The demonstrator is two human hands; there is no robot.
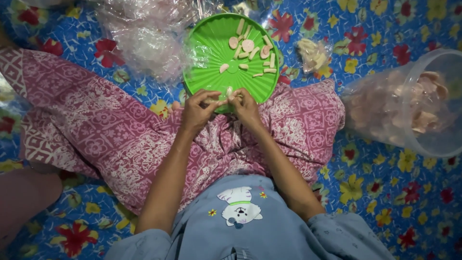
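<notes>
Blue floral floor mat (394,192) underneath, person seated cross-legged. Left hand (199,111) and right hand (245,107) meet at near rim of green plate (211,58), fingertips together pinching small pale piece (229,91). More pale pieces (250,48) lie on plate. Clear tub of crackers (423,103) stands at right; plastic bags (144,33) top left.

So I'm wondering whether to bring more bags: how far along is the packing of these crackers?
One small clear bag of pale crackers already lies filled beside the round green plastic plate. The left hand and right hand pinch one pale piece together at the plate's near rim. Left: the loose crackers on the plate, and a large clear plastic tub of them.
</notes>
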